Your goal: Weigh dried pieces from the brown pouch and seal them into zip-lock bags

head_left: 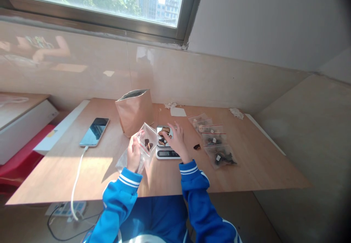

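My left hand (133, 153) is closed on a clear zip bag (151, 133), whose mouth gapes toward the scale. A few dark brown pieces lie inside it. Beside the bag stands a small white digital scale (161, 154) with a display on its front; its digits are too small to read. Several brown and black dried pieces (163, 139) rest on its plate. Over that plate, my right hand (177, 140) has its thumb and fingers apart, close to the pieces. I cannot tell whether the fingertips touch them.
A brown paper bag (135, 113) stands open behind my left hand. To the right lie several filled zip bags (215, 140) and one loose dark piece (196, 147). A phone (94, 132) with a white cable is at left. Crumpled tissue (236, 113) and white paper (178, 111) lie farther back.
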Demonstrator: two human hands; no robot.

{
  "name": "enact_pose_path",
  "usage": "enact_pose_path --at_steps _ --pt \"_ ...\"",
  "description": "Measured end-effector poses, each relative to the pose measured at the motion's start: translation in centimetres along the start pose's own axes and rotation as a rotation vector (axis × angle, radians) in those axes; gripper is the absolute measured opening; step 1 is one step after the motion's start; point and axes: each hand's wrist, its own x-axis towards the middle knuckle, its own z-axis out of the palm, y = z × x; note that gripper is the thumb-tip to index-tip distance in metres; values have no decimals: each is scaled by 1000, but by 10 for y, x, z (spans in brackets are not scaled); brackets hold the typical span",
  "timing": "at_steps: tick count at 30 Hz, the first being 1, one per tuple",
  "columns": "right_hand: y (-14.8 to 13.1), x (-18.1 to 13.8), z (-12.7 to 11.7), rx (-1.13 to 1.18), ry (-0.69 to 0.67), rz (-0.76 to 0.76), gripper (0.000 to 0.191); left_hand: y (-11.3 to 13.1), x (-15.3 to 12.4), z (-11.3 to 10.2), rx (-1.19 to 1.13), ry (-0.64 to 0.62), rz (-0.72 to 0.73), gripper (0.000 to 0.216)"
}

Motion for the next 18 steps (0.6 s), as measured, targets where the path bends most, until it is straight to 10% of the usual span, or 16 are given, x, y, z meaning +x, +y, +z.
enact_pose_path --at_steps 6,18 --pt "39 -9 32 -224 -200 86 98 -4 -2 -4 -217 85 -4 48" --pt "77 -6 29 -101 35 -125 37 -7 -4 -3 -235 98 19 52"
